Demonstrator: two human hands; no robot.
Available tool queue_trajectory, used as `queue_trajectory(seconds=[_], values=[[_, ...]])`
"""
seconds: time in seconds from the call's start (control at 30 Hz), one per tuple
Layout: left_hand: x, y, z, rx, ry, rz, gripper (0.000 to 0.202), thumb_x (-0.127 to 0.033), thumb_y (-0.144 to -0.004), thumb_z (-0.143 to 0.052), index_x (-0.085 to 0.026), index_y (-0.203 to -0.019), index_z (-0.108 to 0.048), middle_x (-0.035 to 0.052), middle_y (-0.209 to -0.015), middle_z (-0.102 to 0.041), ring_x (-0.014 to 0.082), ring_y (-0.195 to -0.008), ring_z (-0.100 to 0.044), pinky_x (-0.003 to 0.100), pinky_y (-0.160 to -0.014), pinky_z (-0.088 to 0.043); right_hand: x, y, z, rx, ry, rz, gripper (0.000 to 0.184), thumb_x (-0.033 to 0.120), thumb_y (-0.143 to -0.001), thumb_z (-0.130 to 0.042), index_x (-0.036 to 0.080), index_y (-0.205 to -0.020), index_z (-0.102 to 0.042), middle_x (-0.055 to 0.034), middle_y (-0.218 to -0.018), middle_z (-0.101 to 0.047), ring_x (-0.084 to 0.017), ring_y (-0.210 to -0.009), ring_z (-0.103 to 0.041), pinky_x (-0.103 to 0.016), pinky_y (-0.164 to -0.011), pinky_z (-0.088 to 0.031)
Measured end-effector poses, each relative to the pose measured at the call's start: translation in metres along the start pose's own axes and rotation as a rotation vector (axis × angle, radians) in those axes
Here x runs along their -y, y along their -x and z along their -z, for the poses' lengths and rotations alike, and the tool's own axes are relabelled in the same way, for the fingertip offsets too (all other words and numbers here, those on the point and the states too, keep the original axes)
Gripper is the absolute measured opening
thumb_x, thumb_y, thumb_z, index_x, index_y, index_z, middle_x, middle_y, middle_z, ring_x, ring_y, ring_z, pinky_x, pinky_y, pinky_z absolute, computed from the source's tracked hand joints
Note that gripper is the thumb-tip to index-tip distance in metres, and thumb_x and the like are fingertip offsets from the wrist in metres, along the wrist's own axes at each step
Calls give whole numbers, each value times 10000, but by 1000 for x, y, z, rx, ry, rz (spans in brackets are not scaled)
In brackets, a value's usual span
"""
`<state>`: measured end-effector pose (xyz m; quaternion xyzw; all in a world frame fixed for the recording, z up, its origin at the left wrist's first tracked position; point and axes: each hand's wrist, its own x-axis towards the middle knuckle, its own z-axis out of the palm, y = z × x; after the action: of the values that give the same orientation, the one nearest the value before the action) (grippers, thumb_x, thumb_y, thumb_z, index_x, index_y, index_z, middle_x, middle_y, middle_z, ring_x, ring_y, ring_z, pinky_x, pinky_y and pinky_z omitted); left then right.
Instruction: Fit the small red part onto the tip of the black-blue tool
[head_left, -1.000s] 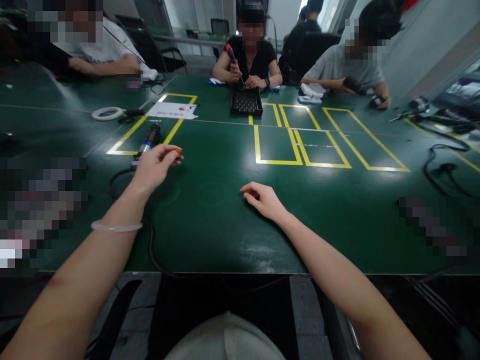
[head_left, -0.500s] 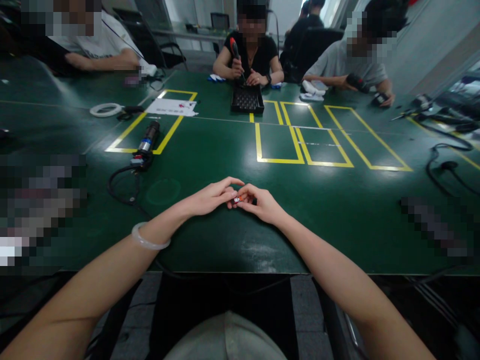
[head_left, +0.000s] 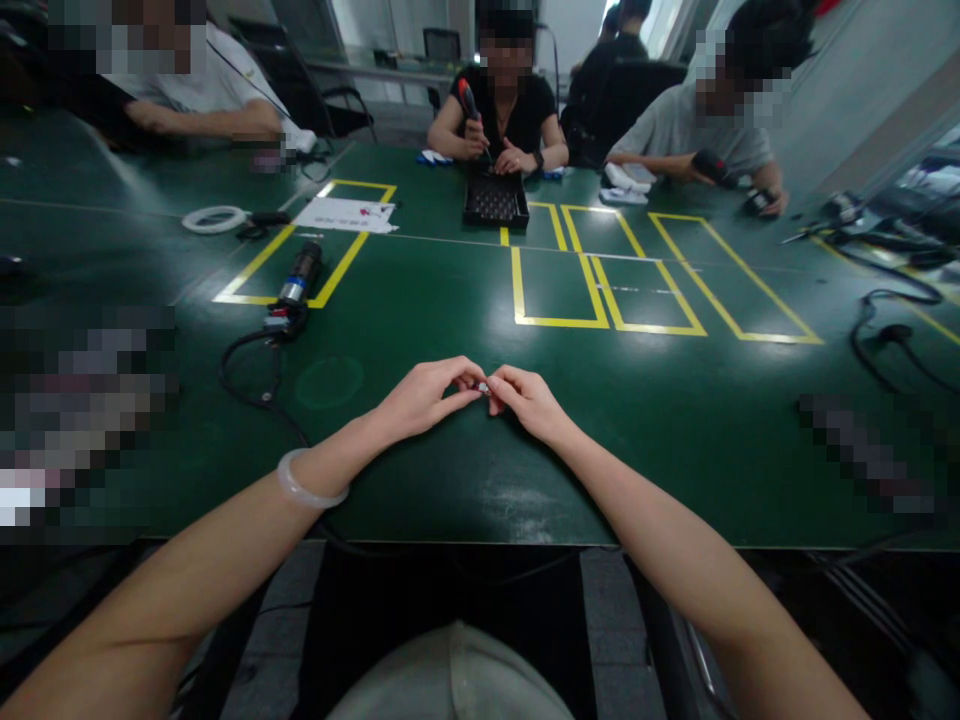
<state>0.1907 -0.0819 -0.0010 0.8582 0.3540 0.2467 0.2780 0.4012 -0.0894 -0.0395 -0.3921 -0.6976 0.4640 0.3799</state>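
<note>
Above the near part of the green table (head_left: 420, 480), my two hands meet at the fingertips. A tiny part (head_left: 482, 388), pale with dark edges, sits between them; its kind is too small to make out. My left hand (head_left: 431, 398), with a pale bangle (head_left: 304, 485) on its wrist, pinches the part from the left with thumb and index finger. From the right, my right hand (head_left: 527, 402) closes its thumb and fingers on the same part. The fingers cover most of it.
Yellow tape outlines (head_left: 562, 322) mark the table ahead. A black cylindrical tool (head_left: 300, 275) with a cable lies left, near a white sheet (head_left: 341, 215) and a white ring (head_left: 215, 220). Across the table, a person holds a red-and-black tool (head_left: 469, 100) over a black tray (head_left: 495, 215).
My left hand has moved slightly right and its fingers have curled onto the part. My right fingers have closed together more. The part has turned, its orange side no longer showing.
</note>
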Motion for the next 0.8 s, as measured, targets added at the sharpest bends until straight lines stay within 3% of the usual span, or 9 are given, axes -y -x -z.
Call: queue_trajectory(seconds=[0.13, 0.3, 0.37, 0.43, 0.57, 0.63, 0.7, 0.8], values=[[2, 1, 1, -16, 43, 45, 236, -391, -945, -557, -192, -1051, -627, 60, -1006, -698, 193, -903, -662, 319, -829, -520, 0, 1, -2, -58, -56, 46, 289, 429, -867, -670, 210, -1010, -549, 7, -806, -670, -127, -697, -612, -255, -653, -479], [2, -1, 3, 25, 31, 58, 280, -433, -945, -559, -183, -1046, -635, 54, -1004, -701, 192, -913, -661, 310, -836, -510, 1, 1, -2, -47, 5, 109, 168, 309, -869, -652, 208, -972, -566, -14, -879, -694, -141, -791, -647, -282, -739, -501], [7, -3, 13, 18, -33, 57, 329, -458, -961, -526, -183, -1104, -634, 64, -1074, -694, 205, -990, -649, 325, -892, -493, 1, 1, -1, -52, 19, 102, 156, 295, -871, -645, 205, -975, -570, -14, -876, -694, -140, -791, -647, -281, -739, -499], [20, -3, 31, -87, -178, 89, 388, -470, -974, -490, -179, -1200, -613, 87, -1201, -656, 231, -1120, -602, 358, -989, -448, 0, 1, 0, -63, 45, 80, 153, 293, -872, -641, 206, -978, -573, -9, -859, -689, -137, -767, -635, -278, -729, -495], [66, 8, 84, -478, -590, 347, 637, -447, -927, -562, -103, -1448, -439, 165, -1468, -461, 302, -1351, -405, 432, -1140, -295, -3, 0, 2, -78, 92, 41, 159, 303, -870, -641, 205, -973, -569, 5, -810, -667, -130, -712, -605, -271, -705, -483], [92, 20, 108, -601, -695, 505, 817, -453, -894, -608, -38, -1524, -293, 216, -1549, -338, 340, -1406, -321, 469, -1163, -250, -3, 0, 2, -79, 96, 33, 157, 303, -870, -638, 202, -970, -570, 10, -797, -657, -128, -704, -598, -266, -698, -477], [112, 32, 124, -588, -713, 643, 944, -498, -867, -639, 1, -1542, -208, 258, -1578, -261, 387, -1408, -304, 527, -1148, -257, -3, 0, 2, -75, 90, 31, 153, 299, -871, -635, 199, -969, -574, 14, -784, -645, -125, -694, -589, -262, -689, -469], [130, 44, 132, -381, -681, 824, 894, -539, -874, -613, -15, -1513, -271, 263, -1551, -312, 426, -1342, -372, 609, -1060, -330, -3, 0, 2, -67, 79, 35, 151, 297, -871, -633, 193, -967, -578, 17, -772, -632, -122, -682, -577, -256, -678, -457]])
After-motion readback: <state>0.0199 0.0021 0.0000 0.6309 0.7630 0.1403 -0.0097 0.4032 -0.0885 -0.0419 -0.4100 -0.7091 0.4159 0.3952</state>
